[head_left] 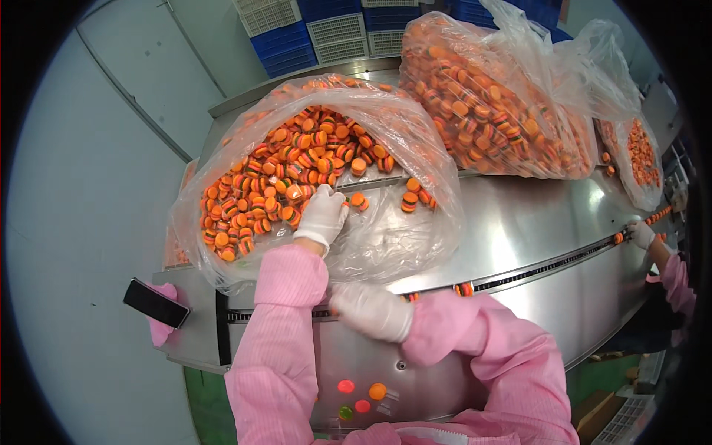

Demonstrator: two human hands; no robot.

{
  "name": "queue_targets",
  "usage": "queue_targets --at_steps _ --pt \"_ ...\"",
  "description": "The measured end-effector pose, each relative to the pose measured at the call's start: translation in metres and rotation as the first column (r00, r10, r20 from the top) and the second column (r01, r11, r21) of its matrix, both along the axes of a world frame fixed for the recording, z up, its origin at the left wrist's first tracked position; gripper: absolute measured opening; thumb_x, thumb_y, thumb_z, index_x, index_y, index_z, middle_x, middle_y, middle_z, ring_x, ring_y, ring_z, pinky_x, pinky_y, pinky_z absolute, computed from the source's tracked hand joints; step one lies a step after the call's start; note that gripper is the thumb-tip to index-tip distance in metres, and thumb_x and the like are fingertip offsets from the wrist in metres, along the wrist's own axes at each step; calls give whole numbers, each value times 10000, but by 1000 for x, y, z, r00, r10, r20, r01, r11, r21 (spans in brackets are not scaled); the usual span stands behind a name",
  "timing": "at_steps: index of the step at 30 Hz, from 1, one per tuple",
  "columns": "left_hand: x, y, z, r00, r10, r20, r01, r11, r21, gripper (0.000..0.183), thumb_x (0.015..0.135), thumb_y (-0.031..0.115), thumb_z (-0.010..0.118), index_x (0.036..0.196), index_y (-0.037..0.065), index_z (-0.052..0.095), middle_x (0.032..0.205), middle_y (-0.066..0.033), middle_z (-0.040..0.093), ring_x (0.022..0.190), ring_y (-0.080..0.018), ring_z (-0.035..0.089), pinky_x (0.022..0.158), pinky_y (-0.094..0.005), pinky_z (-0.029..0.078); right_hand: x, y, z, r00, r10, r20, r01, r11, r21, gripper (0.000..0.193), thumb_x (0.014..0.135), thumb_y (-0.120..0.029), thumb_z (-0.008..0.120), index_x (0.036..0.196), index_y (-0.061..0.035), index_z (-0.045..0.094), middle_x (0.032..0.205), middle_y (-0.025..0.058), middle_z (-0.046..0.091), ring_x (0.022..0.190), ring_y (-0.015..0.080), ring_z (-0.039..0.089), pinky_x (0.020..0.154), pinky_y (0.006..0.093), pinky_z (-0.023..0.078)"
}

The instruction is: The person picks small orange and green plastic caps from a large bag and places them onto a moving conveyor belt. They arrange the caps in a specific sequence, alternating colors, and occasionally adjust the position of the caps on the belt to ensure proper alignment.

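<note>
My left hand, in a white glove, reaches into the open clear plastic bag at the near edge of a heap of burger-shaped candies. Its fingers are curled together; what lies between them is hidden. The candies are layered, with orange ends and red, dark and yellow bands. Over the slotted conveyor track hovers my gloved right hand, smeared by motion, so its fingertips do not show clearly. Just right of it, a candy sits on the track.
Two more filled bags stand farther right. A phone lies at the left end. Loose coloured candy discs lie nearest me. At the far right, another person's gloved hand touches the track. Stacked crates stand behind.
</note>
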State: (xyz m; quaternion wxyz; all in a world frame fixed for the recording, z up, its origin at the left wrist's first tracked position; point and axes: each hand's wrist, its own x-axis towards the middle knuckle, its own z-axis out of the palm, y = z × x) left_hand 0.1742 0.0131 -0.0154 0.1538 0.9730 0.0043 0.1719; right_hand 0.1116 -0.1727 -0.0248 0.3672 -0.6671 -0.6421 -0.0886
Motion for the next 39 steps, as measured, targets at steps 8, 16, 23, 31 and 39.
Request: queue_targets --at_steps 8,16,23,31,39 --pt "32 -2 -18 971 66 -232 -28 986 163 186 733 140 615 880 56 539 890 -190 539 912 -371 529 778 -447 425 -16 5 -26 982 -37 184 36 999 9 186 745 -216 557 832 -52 559 888 155 582 838 275 586 694 400 479" --pt "-89 -27 25 953 -294 74 284 952 118 185 656 38 547 837 48 509 823 -148 491 818 -326 480 758 -416 416 129 5 27 908 -394 145 405 913 -51 246 710 -101 596 954 -79 574 918 112 555 906 298 553 725 410 468" --pt "-161 -36 5 871 -345 -351 345 936 -65 136 741 66 556 875 44 549 879 -136 493 875 -318 509 750 -382 460 176 36 -14 954 -207 219 291 819 -495 206 797 -113 553 988 -101 629 960 130 561 889 313 578 775 360 477" --pt "-58 31 15 986 -15 165 3 997 73 279 702 5 596 968 42 522 977 -159 502 919 -337 515 806 -399 437 38 10 32 772 -105 -628 -68 967 -245 223 813 -157 563 1015 -101 637 914 173 564 902 319 564 787 394 463" --pt "-27 17 -11 974 -91 -207 111 990 85 313 691 -23 555 994 24 492 997 -163 506 977 -359 516 822 -429 433 -25 29 -26 888 -387 -249 211 823 -527 163 810 -166 559 907 -38 538 765 172 615 733 338 623 626 444 493"
